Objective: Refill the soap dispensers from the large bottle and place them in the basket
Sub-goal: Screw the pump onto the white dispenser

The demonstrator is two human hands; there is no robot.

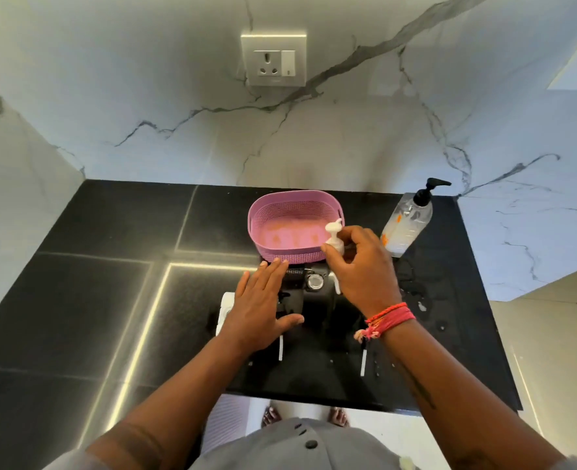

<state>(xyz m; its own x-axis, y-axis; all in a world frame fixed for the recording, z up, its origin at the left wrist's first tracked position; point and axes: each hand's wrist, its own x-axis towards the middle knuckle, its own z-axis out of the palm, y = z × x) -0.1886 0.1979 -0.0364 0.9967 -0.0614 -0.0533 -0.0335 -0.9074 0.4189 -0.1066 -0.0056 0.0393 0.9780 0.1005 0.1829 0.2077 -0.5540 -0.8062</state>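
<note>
A pink basket (293, 212) stands empty at the back of the black counter (110, 300). The large clear bottle (404, 225) with a black pump stands upright to its right. My right hand (361, 266) pinches a white pump head (334, 234) just in front of the basket's near rim. Below it sits a black dispenser (314, 293) with an open, silver-ringed mouth. My left hand (260, 307) lies flat with fingers apart over the dispenser's left side, holding nothing. Two white pump tubes (281, 349) (363, 362) lie on the counter near my wrists.
A white object (225, 312) shows partly under my left hand. Liquid drops (422, 305) spot the counter on the right. A marble wall with a power socket (273, 61) rises behind. The counter's front edge is close to my body.
</note>
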